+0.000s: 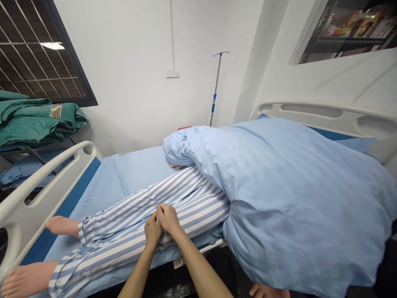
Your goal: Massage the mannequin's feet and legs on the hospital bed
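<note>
Head view: hands (161, 225) on striped trousers (192, 207), blue duvet (288, 198) hiding the torso.

Blue-striped pajama legs (198, 215) lie outstretched, side by side.

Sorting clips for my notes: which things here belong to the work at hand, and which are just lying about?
Work at hand:
left hand
right hand
striped pyjama legs
blue quilt

Lying about:
IV pole
folded green cloth
</note>
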Available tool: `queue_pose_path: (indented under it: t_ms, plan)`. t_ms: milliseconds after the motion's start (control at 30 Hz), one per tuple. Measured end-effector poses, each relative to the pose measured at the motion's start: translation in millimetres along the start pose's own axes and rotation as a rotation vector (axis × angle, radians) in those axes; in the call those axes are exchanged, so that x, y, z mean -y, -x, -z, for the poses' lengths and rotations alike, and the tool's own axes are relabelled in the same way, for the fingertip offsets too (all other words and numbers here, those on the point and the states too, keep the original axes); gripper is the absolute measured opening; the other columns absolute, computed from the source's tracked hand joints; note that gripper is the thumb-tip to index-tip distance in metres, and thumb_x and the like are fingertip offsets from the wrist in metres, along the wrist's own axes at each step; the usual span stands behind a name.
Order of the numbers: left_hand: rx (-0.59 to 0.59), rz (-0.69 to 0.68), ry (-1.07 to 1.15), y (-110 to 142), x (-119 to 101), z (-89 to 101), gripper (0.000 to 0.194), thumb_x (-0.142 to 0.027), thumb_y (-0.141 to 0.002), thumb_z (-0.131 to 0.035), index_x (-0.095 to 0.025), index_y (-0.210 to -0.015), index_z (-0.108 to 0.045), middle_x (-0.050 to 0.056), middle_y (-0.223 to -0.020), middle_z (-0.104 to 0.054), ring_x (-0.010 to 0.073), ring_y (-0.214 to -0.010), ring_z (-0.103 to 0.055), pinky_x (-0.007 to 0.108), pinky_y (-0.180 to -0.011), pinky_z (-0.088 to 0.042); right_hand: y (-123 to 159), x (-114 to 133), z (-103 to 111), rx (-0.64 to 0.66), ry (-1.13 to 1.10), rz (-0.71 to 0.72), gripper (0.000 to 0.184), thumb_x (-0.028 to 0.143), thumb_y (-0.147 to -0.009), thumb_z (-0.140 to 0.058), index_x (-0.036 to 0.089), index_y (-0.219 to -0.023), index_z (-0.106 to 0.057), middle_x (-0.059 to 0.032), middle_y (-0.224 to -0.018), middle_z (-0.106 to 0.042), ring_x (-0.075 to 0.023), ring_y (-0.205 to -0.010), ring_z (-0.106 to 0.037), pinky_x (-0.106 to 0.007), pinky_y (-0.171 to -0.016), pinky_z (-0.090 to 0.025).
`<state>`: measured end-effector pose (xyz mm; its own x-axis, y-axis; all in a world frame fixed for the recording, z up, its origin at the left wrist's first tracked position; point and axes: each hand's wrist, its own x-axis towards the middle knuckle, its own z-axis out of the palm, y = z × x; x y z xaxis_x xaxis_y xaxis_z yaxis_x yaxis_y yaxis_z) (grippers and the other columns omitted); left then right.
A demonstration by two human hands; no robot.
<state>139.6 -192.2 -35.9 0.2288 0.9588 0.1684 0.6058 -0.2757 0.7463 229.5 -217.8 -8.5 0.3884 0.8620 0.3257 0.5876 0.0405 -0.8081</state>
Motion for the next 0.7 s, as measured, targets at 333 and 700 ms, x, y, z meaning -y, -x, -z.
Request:
queue_pose_path:
  t_ms: [333, 700]
  plan:
    - [-0.017, 0.003, 0.126, -6, -20, -2.3, 0.036, -0.04, -0.082, -0.037, -0.019, -0.053, -0.041, -0.002, -0.05, -0.045, 0.0115, -0.053, -0.039, 0.024, -0.055, -0.027, 8, -17, 4, -0.088, -0.11, -0.053, 0.04, 0.035, -0.09, -0.031, 0.019, -0.059, -0.049, 0.0016, -0.053, -0.05, -0.0104, -0.053, -0.043, -0.022, -0.054, -0.025]
    - [-0.075, -0.002, 0.084, -1, -26, -31.7, 0.031, -0.034, -0.084, -0.033, -0.019, -0.06, -0.048, 0.002, -0.059, -0.056, 0.0135, -0.056, -0.046, 0.025, -0.058, -0.029, 1, -19, 8, -0.143, -0.291, -0.146, 0.038, 0.037, -0.087, -0.033, 0.019, -0.055, -0.042, 0.0037, -0.05, -0.043, -0.0099, -0.051, -0.038, -0.021, -0.05, -0.026]
